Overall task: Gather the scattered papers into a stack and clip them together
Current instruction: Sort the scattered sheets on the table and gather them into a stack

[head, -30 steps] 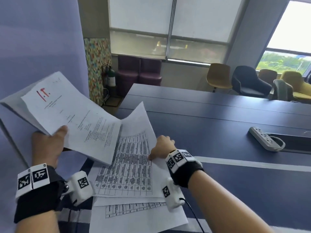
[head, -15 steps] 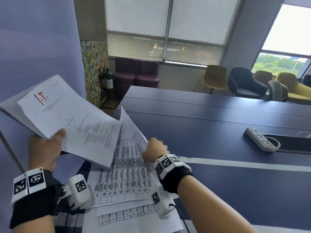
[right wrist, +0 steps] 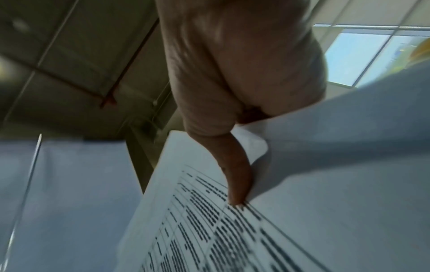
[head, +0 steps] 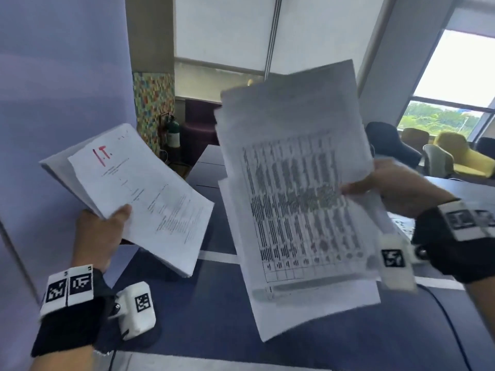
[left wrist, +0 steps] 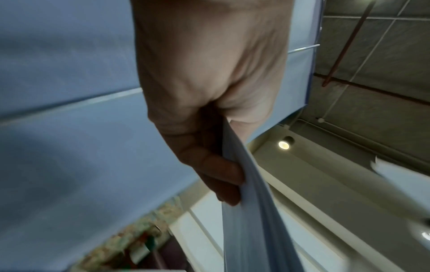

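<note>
My left hand (head: 101, 231) grips a thick stack of white papers (head: 139, 191) with a red heading on the top sheet, held up at the left. In the left wrist view the fingers (left wrist: 218, 174) curl round the stack's edge (left wrist: 251, 220). My right hand (head: 388, 188) pinches a few loosely overlapping table-printed sheets (head: 294, 188), lifted upright in the air above the dark blue table (head: 214, 330). The right wrist view shows the thumb (right wrist: 237, 176) pressing on the printed sheet (right wrist: 209, 230). The two bundles are apart. No clip is visible.
A pale blue partition (head: 53, 103) stands close on the left. Purple seats (head: 201, 121) and a green extinguisher (head: 172, 132) sit beyond the table's far end. Dark and yellow chairs (head: 460, 156) stand at the right by the window.
My right hand has lifted the table-printed sheets off the table and swung them up and to the right. The left hand still holds its stack at about the same place.
</note>
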{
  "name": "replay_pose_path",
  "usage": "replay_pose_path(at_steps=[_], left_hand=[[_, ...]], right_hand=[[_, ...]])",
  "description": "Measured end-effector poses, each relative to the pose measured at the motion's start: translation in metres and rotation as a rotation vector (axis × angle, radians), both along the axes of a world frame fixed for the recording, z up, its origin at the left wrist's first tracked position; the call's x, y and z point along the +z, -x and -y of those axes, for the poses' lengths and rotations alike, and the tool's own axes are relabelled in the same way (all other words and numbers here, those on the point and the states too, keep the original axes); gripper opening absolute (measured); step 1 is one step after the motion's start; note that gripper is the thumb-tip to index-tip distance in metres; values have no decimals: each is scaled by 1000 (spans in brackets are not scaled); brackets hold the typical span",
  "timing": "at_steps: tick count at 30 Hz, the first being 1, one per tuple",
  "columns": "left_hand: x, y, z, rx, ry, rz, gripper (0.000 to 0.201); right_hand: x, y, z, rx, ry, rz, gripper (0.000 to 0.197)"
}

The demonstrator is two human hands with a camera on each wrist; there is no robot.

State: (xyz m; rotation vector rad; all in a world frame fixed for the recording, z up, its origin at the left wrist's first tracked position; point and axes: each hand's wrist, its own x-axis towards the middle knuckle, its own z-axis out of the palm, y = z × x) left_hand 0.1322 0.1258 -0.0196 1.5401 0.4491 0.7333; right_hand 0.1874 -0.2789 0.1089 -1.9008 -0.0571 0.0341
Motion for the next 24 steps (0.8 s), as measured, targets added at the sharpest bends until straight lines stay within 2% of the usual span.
replay_pose_path(at_steps=[3,6,9,10,11,12,13,17,24], left_hand=[[3,-9,30,-174,-47,-11,21],[6,-15,59,-535,12,-71,26],[15,-8,84,-876,167,-202,64],[18,-3,90,-953,194,-234,60],[20,1,95,-1019,223,-251,47],[23,6,98,-1059,244,-266,37],[24,9,99,-1079,264,-280,35],[26,15,104,-1132,293,-286,40],[26,17,130,-1103,317,-272,31]], right_hand=[[21,1,15,65,-109,-41,54],[7,-3,14,39,-203,-98,52],[-19,-5,14,-57,-201,-108,53],[-26,-5,14,-107,-153,-102,48],[-32,-5,14,-158,-84,-99,41],[-37,-3,14,-200,-26,-98,36],[-40,-2,14,-226,17,-87,32],[-43,3,17,-258,96,4,22],[-57,6,13,-298,319,205,14]])
